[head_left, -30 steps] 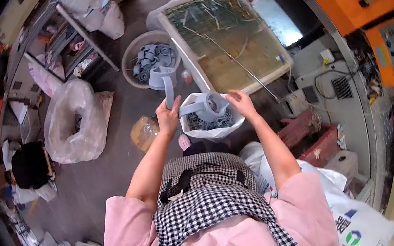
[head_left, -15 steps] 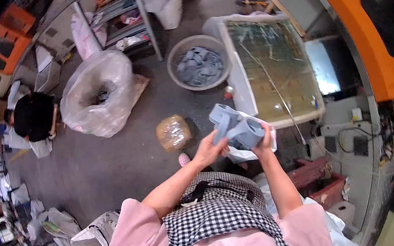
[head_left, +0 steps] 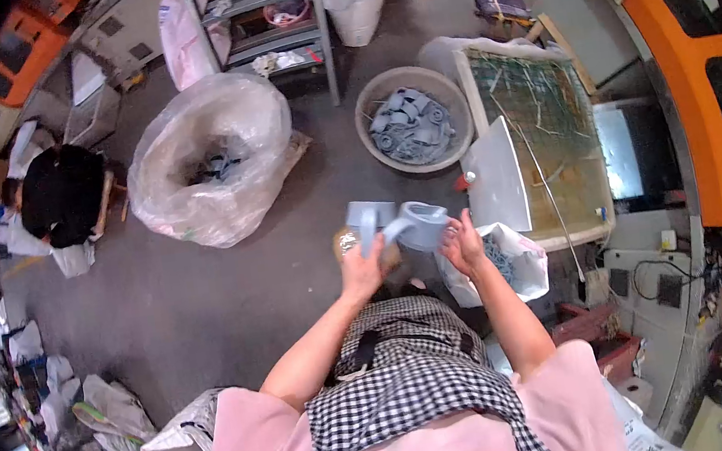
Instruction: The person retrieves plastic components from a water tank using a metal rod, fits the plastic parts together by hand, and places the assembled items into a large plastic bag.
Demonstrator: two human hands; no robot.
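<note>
Grey plastic parts (head_left: 421, 225), round and cup-like on the right with a curved piece on the left, are held in front of me above the floor. My left hand (head_left: 362, 271) is closed around the curved piece. At the round part's right side, my right hand (head_left: 462, 245) has its fingers against the rim. Below and right of that hand stands a white bag (head_left: 525, 266) with grey scraps inside. Beyond the hands sits a round tub (head_left: 364, 125) full of similar grey parts. A wrapped brown package (head_left: 345, 242) is partly hidden behind my left hand.
A large clear plastic bag (head_left: 195, 213) stands left of centre on the floor. A water-filled tank (head_left: 562, 172) and orange machines (head_left: 690, 91) are at the right. Metal shelves (head_left: 265, 51) stand at the back. Another person in black (head_left: 63, 196) is at the far left.
The view has swung round, so surroundings appear farther right. The grey parts have moved from over the white bag to its left, with both hands on them.
</note>
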